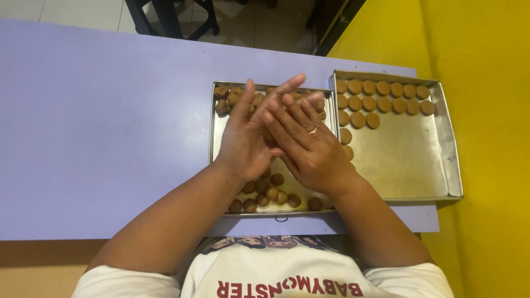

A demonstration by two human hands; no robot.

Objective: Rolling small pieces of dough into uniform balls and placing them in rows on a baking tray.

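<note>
The left hand (245,138) and right hand (306,144) press flat together, palm over palm; whether a dough ball sits between them is hidden. They hover over the left tray (216,132), where brown dough balls (265,196) cluster along its near and far edges. The dough looks soft, light and easily dented, best taken by gentle fingertips. Flattened rounds (381,96) line the right tray (448,143), at the lilac table (99,138)'s right edge.
</note>
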